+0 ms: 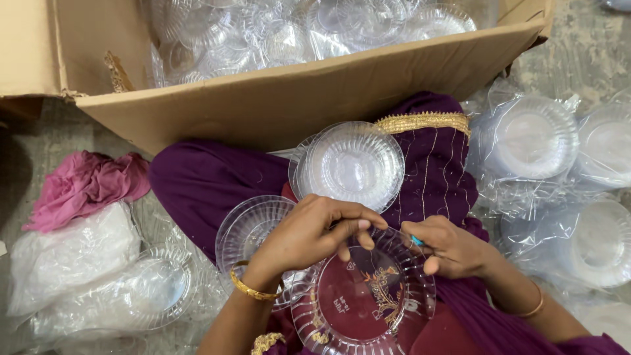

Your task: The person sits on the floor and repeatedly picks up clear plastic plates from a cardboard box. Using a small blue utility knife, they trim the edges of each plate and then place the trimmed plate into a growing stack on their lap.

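Packing workshop, prob.: carton (276, 98), bagged plates (532, 138)

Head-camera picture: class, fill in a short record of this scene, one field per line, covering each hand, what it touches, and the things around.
Left hand: fingers pinching the rim of a clear plastic plate
Right hand: at the same rim, holding a small blue item, too small to identify
Lap: stack of clear plates on purple cloth
Behind: cardboard box of clear plates
Right side: bagged plates
Left side: pink cloth
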The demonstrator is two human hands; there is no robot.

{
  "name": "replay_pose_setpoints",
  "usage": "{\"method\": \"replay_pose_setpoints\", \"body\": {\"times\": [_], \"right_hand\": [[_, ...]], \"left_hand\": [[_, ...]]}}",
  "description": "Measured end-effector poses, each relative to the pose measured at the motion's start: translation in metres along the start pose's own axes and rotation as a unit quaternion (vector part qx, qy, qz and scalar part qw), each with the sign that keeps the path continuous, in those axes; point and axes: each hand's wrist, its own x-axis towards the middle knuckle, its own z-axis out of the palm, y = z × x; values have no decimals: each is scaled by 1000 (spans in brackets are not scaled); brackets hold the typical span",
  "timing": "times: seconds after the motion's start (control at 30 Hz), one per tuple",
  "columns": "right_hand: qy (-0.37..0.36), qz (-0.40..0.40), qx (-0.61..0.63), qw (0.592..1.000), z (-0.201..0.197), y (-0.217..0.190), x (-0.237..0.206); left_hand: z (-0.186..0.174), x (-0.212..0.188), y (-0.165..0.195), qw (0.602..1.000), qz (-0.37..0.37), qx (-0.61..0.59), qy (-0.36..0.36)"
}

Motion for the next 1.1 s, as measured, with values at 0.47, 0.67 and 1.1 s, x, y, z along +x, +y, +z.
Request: {"method": "replay_pose_setpoints", "body": {"times": [0.47,0.67,1.1], "right_hand": [[-43,-34,47,997,1,6,-10],[-16,-158,36,987,10,29,-14],[5,-31,-37,999,7,7,-25]], "left_hand": [[1,0,-6,1000,15,-23,-3],[3,2,-9,999,15,-26,-14],[1,-2,-7,1000,-12,-16,1]]}}
